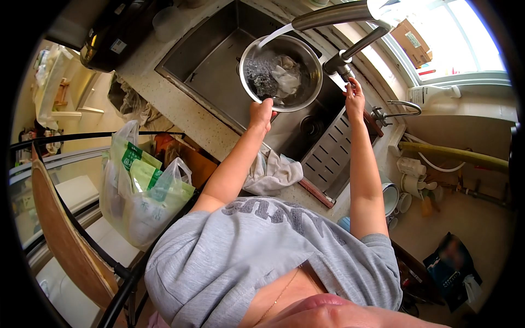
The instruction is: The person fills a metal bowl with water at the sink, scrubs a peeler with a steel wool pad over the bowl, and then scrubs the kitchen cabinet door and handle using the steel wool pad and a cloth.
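Note:
My left hand (pixel 262 113) grips the near rim of a round metal bowl (pixel 310 82), held over the sink (pixel 216 71). Water (pixel 275 36) streams from the faucet (pixel 322 17) into the bowl, where it bubbles around pale, soft-looking pieces (pixel 286 78) that I cannot identify. My right hand (pixel 354 94) is at the base of the faucet, its fingertips at the small handle there. A slotted metal tray (pixel 329 150) lies across the sink's right part, beside the round drain.
A crumpled cloth (pixel 273 174) lies on the counter's front edge. Plastic bags (pixel 143 191) hang at the left. A small second tap (pixel 403 108) stands at the right, below a white bottle (pixel 435 94) on the window sill. Several cups sit at the lower right.

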The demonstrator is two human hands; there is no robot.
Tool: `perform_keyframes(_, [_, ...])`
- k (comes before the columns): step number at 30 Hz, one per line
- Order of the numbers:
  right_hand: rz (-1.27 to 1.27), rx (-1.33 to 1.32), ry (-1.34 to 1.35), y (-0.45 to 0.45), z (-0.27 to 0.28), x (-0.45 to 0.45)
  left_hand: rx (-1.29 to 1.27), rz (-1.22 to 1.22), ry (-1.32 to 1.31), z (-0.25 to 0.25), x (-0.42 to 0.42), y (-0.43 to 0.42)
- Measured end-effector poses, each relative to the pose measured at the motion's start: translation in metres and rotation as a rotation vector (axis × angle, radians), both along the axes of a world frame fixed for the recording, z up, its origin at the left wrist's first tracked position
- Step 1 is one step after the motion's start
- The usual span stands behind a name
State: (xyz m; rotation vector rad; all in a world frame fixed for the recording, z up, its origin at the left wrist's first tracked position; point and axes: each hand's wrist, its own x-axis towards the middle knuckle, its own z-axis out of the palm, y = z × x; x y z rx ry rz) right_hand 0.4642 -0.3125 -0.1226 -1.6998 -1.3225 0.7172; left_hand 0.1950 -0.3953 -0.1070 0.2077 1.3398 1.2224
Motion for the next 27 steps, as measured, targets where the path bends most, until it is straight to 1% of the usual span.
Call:
perform_keyframes(7, [0.008, -0.006, 0.030, -0.0005, 0.0017, -0.0018, -0.027, -0.046, 0.020, -0.0034, -0.0010, 0.0016])
perform_keyframes(10, [0.007, -0.006, 0.056, -0.0015, 0.0039, -0.0033, 0.022, -0.024, 0.024, 0.0025, 0.0004, 0.0005])
perform_keyframes(13, [0.015, 0.008, 0.064, -0.0018, 0.0030, -0.0031, 0.037, -0.013, 0.035, -0.0036, 0.0002, 0.0020])
perform_keyframes(16, [0.012, 0.036, 0.066, -0.0009, 0.0002, -0.0022, 0.025, 0.016, 0.002, 0.0006, 0.0004, 0.0018])
perform_keyframes(27, [0.000, 0.007, 0.077, -0.0024, 0.0028, -0.0041, 0.006, 0.025, -0.001, -0.0026, 0.0003, 0.0024])
